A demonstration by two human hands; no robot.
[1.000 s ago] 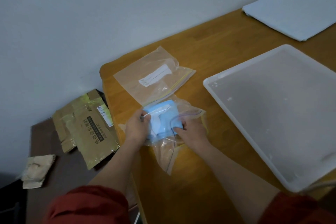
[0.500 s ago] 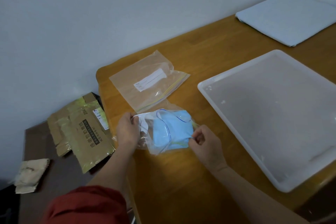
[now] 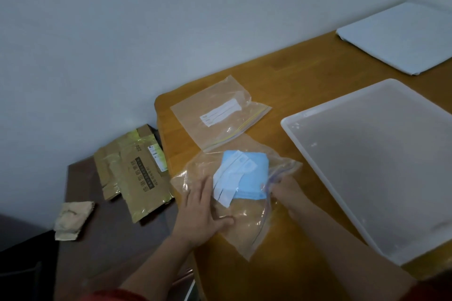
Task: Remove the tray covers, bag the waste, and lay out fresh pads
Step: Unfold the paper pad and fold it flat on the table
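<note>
A clear zip bag (image 3: 244, 222) lies on the wooden table (image 3: 305, 76) near its left corner, with a folded blue pad (image 3: 252, 178) inside it and a white label on its face. My left hand (image 3: 203, 212) lies flat on the bag's left side, fingers straight, pressing it down. My right hand (image 3: 286, 188) grips the bag's right edge by the zip seal; its fingertips are hidden behind the plastic. A second, flat zip bag (image 3: 220, 115) lies just beyond. An uncovered white plastic tray (image 3: 318, 154) stands to the right.
A folded pale blue pad (image 3: 401, 36) lies at the table's far right. Left of the table, on a lower dark surface (image 3: 97, 252), sit a flattened cardboard box (image 3: 134, 173) and a crumpled brown paper (image 3: 71, 220). A wall runs behind.
The bag with the blue pad has been laid flatter on the table. My left hand went from pinching its left edge to pressing flat on it; my right hand moved up to the right edge.
</note>
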